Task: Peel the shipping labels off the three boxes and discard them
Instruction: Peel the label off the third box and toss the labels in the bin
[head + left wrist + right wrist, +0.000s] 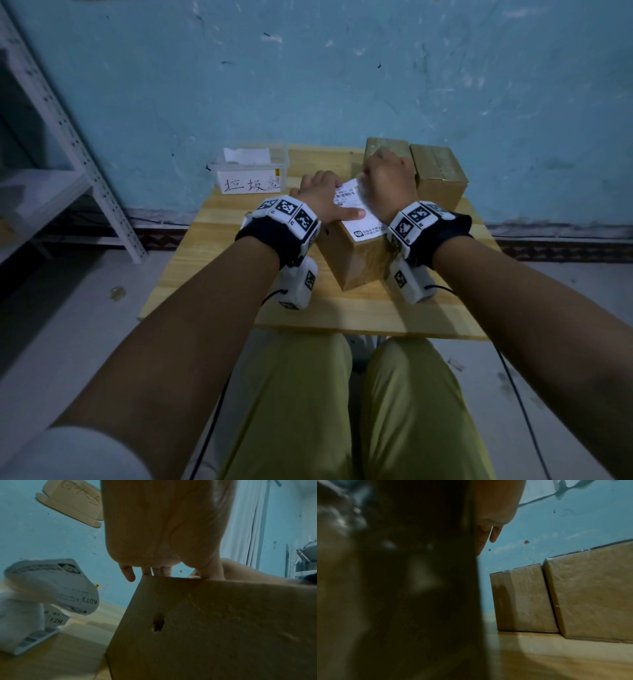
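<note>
The near cardboard box [356, 263] stands mid-table with a white shipping label [368, 226] on its top. My left hand [320, 197] lies flat on the box top, thumb stretched across the label. My right hand [387, 181] pinches the label's far edge, which curls up off the cardboard. In the left wrist view the palm [163, 527] reaches over the box's side [205, 628]. The right wrist view is mostly dark box side, with curled fingers [493, 534] showing above it. Two more boxes [387, 145] [440, 174] stand at the back right with no labels visible.
A clear plastic bin [250, 174] with handwriting on its front sits at the table's back left and holds white label paper [77, 592]. The wooden table [342, 308] ends just before my knees. A metal shelf [68, 144] stands to the left, against the blue wall.
</note>
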